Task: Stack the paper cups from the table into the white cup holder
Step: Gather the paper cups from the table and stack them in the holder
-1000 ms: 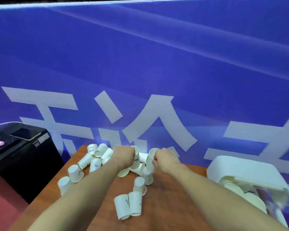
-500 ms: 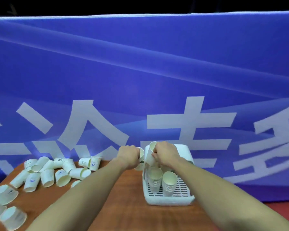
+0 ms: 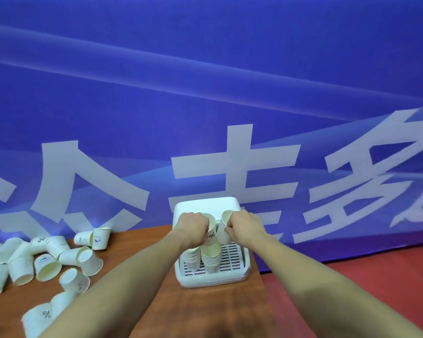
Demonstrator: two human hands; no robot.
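Left hand (image 3: pixel 193 229) fingers curl round a printed paper cup (image 3: pixel 212 234); right hand (image 3: pixel 246 226) grips a plain cup (image 3: pixel 224 228), both over the white cup holder (image 3: pixel 244 272). Two stacks (image 3: pixel 210 261) are seated there. Judged partway: many loose cups (image 3: pixel 47 258) remain on the surface (image 3: pixel 137 242).

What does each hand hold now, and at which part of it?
Each hand grips one paper cup by its side wall: the left hand holds the printed cup, the right hand the plain cup, above the white cup holder.
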